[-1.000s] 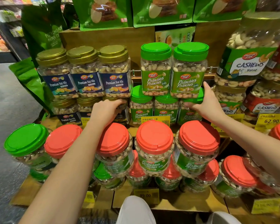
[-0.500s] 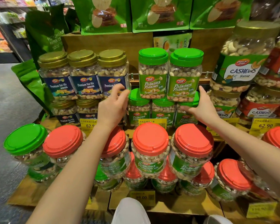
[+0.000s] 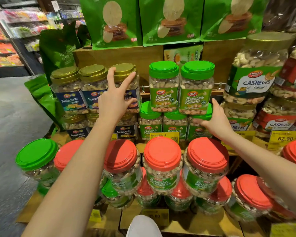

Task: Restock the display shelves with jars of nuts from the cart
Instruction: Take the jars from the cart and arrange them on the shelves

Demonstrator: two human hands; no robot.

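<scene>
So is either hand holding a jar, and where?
Neither grips: left hand touches the nut mix jar, fingers at its gold lid; right hand rests on the shoulder of a lower pistachio jar.

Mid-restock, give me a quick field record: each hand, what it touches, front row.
left hand: fingers spread against rightmost gold-lidded Premium Nut Mix jar, top row
right hand: touching rightmost lower-row green-lidded pistachio jar
front row: red-lidded pistachio jars, one green-lidded jar far left
far right: cashew jars

I see my left hand (image 3: 115, 101) and right hand (image 3: 215, 120) on bare forearms; well below them, a white rounded shoe toe (image 3: 143, 226).
</scene>
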